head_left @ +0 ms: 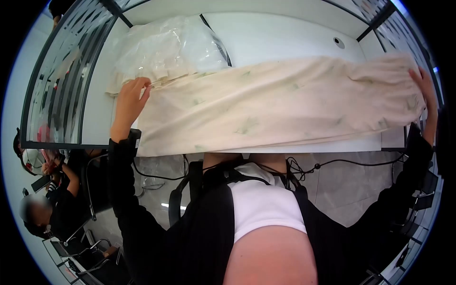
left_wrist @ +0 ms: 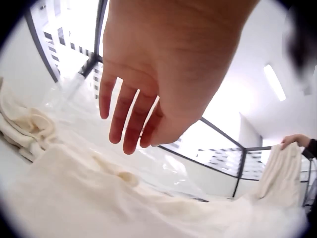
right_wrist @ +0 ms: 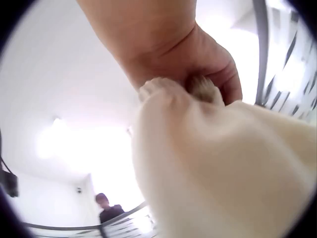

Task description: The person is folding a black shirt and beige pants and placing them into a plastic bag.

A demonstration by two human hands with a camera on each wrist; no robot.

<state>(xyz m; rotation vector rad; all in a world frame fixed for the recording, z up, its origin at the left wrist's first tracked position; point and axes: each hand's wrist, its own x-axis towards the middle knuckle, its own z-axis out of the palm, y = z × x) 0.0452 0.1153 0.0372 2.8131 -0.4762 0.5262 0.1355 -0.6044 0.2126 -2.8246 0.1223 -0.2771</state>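
Note:
A long cream cloth [head_left: 266,104] with faint green leaf prints stretches across the white table. At its right end my right hand [head_left: 424,85] grips the gathered edge, lifted above the tabletop; in the right wrist view the fingers of that hand [right_wrist: 198,64] curl round the bunched cloth [right_wrist: 213,148]. My left hand [head_left: 131,102] is over the cloth's left end. In the left wrist view this hand [left_wrist: 143,79] hangs above the cloth [left_wrist: 99,198], its fingers extended and slightly apart, holding nothing.
Clear plastic wrapping [head_left: 161,42] lies at the table's back left, by more bunched cream fabric [left_wrist: 34,124]. Black-framed partitions [head_left: 80,95] border the table [head_left: 285,33]. Cables [head_left: 342,162] hang below the front edge. A person [head_left: 61,204] sits at the left.

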